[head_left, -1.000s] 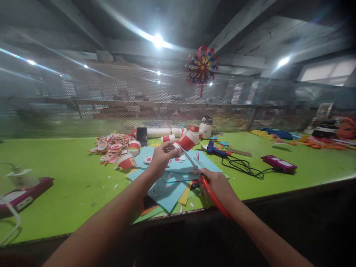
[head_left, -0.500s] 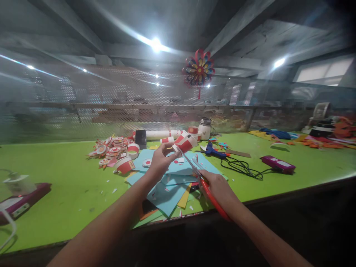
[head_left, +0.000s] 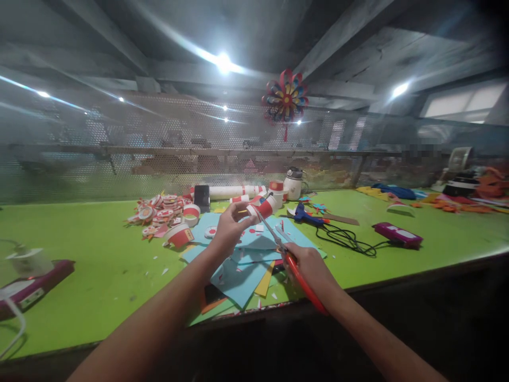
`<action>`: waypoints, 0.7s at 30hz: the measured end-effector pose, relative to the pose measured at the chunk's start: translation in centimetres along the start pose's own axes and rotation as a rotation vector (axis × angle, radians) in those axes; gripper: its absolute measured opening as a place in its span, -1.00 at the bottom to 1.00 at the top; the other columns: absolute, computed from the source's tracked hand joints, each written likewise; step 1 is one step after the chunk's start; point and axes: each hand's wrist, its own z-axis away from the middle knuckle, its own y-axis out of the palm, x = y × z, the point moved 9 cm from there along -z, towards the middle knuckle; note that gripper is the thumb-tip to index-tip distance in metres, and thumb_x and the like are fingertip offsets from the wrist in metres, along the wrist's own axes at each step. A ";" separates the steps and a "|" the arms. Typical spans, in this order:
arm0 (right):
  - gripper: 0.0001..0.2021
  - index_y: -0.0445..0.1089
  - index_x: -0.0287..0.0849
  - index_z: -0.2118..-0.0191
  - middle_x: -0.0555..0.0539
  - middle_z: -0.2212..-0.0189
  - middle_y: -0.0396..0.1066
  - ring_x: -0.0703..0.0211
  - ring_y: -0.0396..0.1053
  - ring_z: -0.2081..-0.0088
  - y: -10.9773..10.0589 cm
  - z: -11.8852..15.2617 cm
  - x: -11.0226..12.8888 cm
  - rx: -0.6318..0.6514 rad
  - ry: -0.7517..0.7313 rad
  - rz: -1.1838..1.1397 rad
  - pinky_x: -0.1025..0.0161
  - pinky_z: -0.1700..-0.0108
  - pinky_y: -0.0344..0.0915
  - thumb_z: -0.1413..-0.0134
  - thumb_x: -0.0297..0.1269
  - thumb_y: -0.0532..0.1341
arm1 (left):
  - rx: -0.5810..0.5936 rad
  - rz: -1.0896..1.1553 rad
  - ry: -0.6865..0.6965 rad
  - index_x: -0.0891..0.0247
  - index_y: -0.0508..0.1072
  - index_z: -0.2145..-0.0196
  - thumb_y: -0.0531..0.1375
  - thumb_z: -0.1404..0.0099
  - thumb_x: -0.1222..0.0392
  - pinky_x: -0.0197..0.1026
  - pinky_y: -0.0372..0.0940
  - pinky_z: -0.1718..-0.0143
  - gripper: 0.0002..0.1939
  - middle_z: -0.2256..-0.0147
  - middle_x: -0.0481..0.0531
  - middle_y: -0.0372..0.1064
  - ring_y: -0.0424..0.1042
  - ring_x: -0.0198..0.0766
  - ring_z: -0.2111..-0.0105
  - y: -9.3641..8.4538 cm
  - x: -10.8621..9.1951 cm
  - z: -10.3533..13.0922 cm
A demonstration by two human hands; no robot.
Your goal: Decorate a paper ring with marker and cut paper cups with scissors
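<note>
My left hand (head_left: 230, 228) is closed on a red-and-white paper cup (head_left: 265, 208), held tilted above the sheets. In my right hand (head_left: 312, 268) are scissors (head_left: 296, 270) with long red handles. Their metal blades reach up and left to the cup's edge by my left fingertips; how far they bite is hard to see. Beneath both hands lie light blue sheets (head_left: 238, 276) with small red and white scraps on them. A yellow strip (head_left: 264, 280) sticks out from under the sheets.
Left of the sheets are cut cup pieces (head_left: 178, 235), a pile of round paper pieces (head_left: 163, 212) and a phone (head_left: 202, 197). A blue glue gun (head_left: 304, 216), its black cord and a purple power strip (head_left: 397, 235) lie to the right. Behind stands a white bottle (head_left: 293, 184).
The cup has shifted slightly in my left hand, and less of its red-and-white wall spreads out above the blades. Both hands stay in nearly the same place.
</note>
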 end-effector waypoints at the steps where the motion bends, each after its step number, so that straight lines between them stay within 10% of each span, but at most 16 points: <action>1: -0.78 0.47 -0.19 0.25 -0.08 0.50 0.51 0.15 0.40 0.48 -0.1 0.0 0.0 -0.002 0.000 0.001 0.32 0.40 0.18 -0.05 -0.47 0.10 | 0.005 0.002 0.005 0.32 0.36 0.14 0.37 0.00 0.21 -0.06 0.35 0.20 -0.54 0.19 0.19 0.47 0.47 -0.05 0.16 0.0 0.0 0.0; 21: -0.78 0.51 -0.13 0.25 -0.08 0.44 0.57 0.13 0.45 0.41 0.0 -0.6 -1.1 -0.061 -0.008 0.000 0.33 0.37 0.20 -0.01 -0.46 0.15 | 0.017 0.031 0.051 0.25 0.30 -0.01 0.42 0.07 0.27 -0.09 0.31 0.05 -0.32 0.09 0.14 0.38 0.42 -0.12 0.08 0.6 -0.3 0.2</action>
